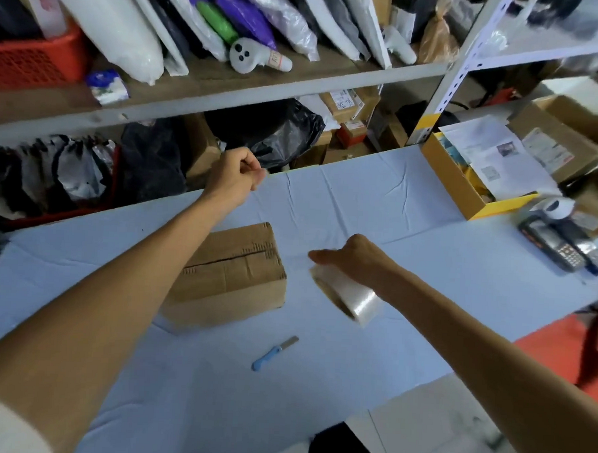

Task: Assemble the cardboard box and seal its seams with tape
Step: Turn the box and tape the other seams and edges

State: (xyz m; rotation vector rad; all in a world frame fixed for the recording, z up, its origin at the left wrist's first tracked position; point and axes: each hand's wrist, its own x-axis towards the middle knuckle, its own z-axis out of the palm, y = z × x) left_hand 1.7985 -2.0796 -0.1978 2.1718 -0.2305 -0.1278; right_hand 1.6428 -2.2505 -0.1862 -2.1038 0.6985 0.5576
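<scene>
Cardboard box stands on the blue-covered bench, flaps folded shut, partly under the left forearm.
The right hand grips a roll of clear tape just right of the box, not touching it. The left hand is raised beyond the box near the bench's far edge, fingers curled, thumb against forefinger; whether it pinches a tape end cannot be told. A blue-handled knife lies nearer the person.
</scene>
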